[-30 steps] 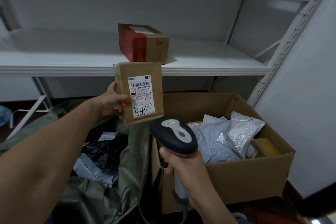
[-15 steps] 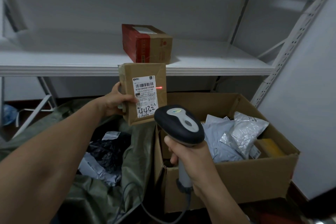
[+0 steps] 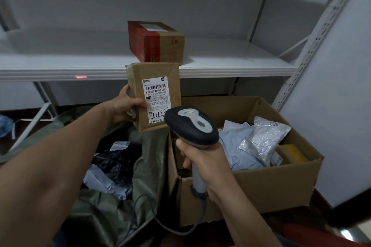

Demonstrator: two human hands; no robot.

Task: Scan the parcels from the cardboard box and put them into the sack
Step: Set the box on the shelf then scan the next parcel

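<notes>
Left grip (image 3: 128,106) clasps the parcel (image 3: 154,70) upright, barcode (image 3: 156,87) facing the scanner (image 3: 192,124) clenched in the right grip (image 3: 202,158); its red line (image 3: 81,77) falls on the shelf edge (image 3: 220,71), left of the parcel.

Left hand (image 3: 124,106) outstretched, gripping parcel (image 3: 155,94); right hand (image 3: 204,162) lower, seemingly fisted round scanner (image 3: 190,124) handle.
</notes>
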